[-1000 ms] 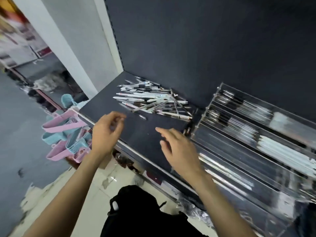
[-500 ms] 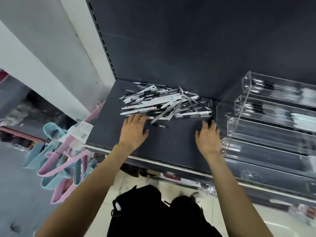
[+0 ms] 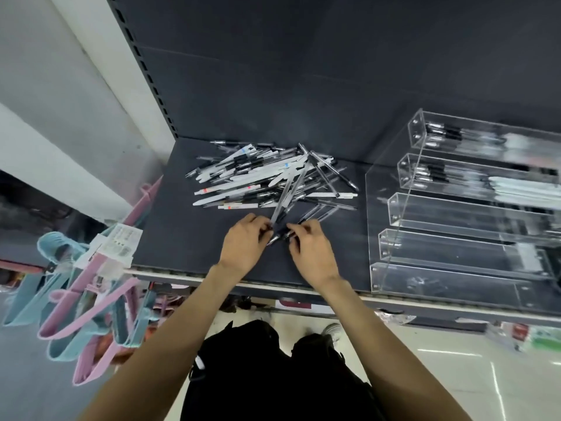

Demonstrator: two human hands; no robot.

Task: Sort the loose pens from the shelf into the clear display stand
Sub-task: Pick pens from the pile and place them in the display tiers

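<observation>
Both hands meet at the near edge of the pens [image 3: 267, 180], which lie in a loose, crossed heap on the shelf [image 3: 188, 238], toward its back left corner. The left hand [image 3: 243, 244] has its fingers curled in around the lower ends of a couple of clear pens that slant up into the heap; the right hand [image 3: 309, 247] pinches narrowly on a dark-tipped pen [image 3: 280, 235] just beside them. They seem to be gathering pens that point the same way, so a bunch can drop in together.

The stand [image 3: 394, 208] sits to the right on the same shelf, near the heap but apart from it. Its two back troughs hold pens; the three nearer ones look empty.

Pink and blue hangers [image 3: 91, 299] dangle off the shelf's left end, clear of the work. The tangle itself is the obstacle: crossed pens could drag others along.
</observation>
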